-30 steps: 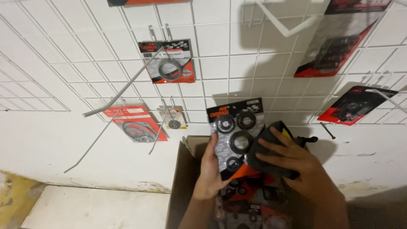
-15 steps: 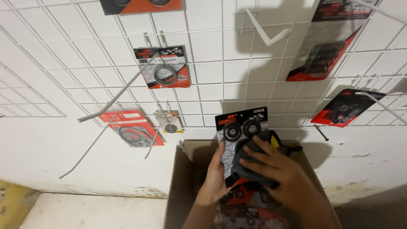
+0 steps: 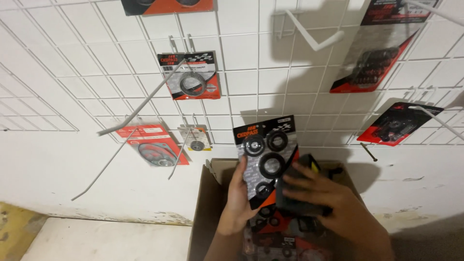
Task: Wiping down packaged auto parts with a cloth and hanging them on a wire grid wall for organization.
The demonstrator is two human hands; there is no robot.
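Right now my left hand (image 3: 240,193) is clamped on the lower edge of a carded pack of black rubber rings (image 3: 265,157), holding it upright just below the middle of the frame, thumb on its face and fingers behind. My right hand (image 3: 319,193) lies over a dark, flat object (image 3: 297,193) with its fingers curled around it, pressed against the right side of the pack; I cannot tell what that object is. Both hands sit close together above an open cardboard box (image 3: 205,212) at the bottom centre, which has more red-and-black packs (image 3: 278,241) inside. Behind them a white wire grid panel (image 3: 72,72) covers the wall. A pack with one large ring (image 3: 191,77) hangs at upper centre, a gasket pack (image 3: 153,145) and a small bearing pack (image 3: 195,138) at centre left, and two dark packs (image 3: 382,48) at upper right. Bare white hooks (image 3: 304,31) stick out from the grid.
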